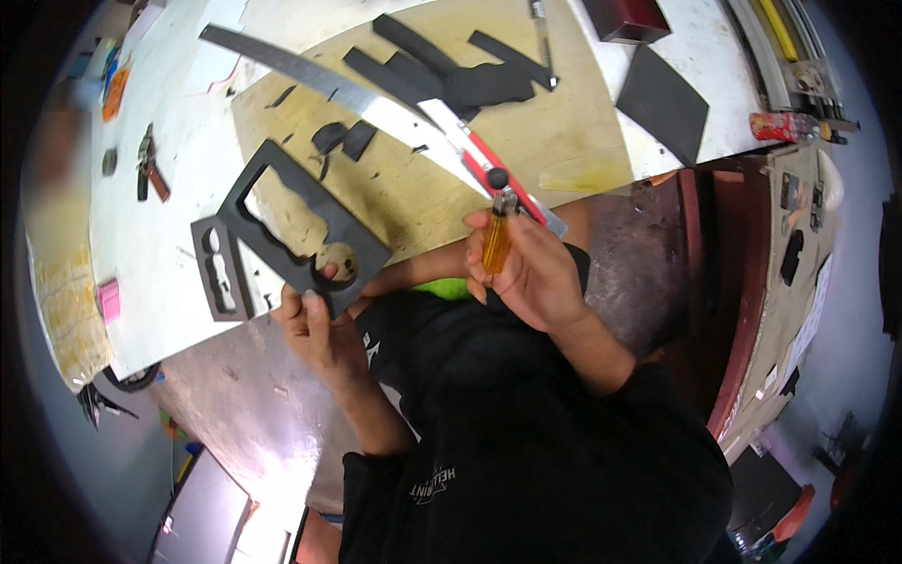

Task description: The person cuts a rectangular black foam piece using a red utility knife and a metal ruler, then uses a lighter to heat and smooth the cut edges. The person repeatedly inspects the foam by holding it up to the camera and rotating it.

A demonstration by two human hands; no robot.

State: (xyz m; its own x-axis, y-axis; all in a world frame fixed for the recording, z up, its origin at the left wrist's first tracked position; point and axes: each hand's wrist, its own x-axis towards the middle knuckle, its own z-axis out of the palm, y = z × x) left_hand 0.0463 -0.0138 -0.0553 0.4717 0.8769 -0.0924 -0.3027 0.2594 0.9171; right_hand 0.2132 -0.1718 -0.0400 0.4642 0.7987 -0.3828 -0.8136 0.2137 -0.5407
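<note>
My left hand (318, 331) grips the near end of a black foam insert (246, 195) with a long wavy cutout and a round hole. The thumb lies on the edge, and a fingertip shows through the hole. Raised over the table's near edge, my right hand (531, 268) is closed round a small tool with a clear amber handle (495, 246) and a metal collar. A small round black piece (496, 178) shows at the tool's tip; whether it is attached I cannot tell. Beyond that hand lie a long steel ruler (282, 64) and a red and white strip-shaped object (482, 156).
Black foam offcuts (489, 85) lie on the yellowed cutting mat (583, 122). A smaller foam insert (218, 268) is beside the large one. Pliers-like tool (150, 169) lies left. A black foam sheet (663, 103), dark red box (628, 17) and bottle (785, 126) are right.
</note>
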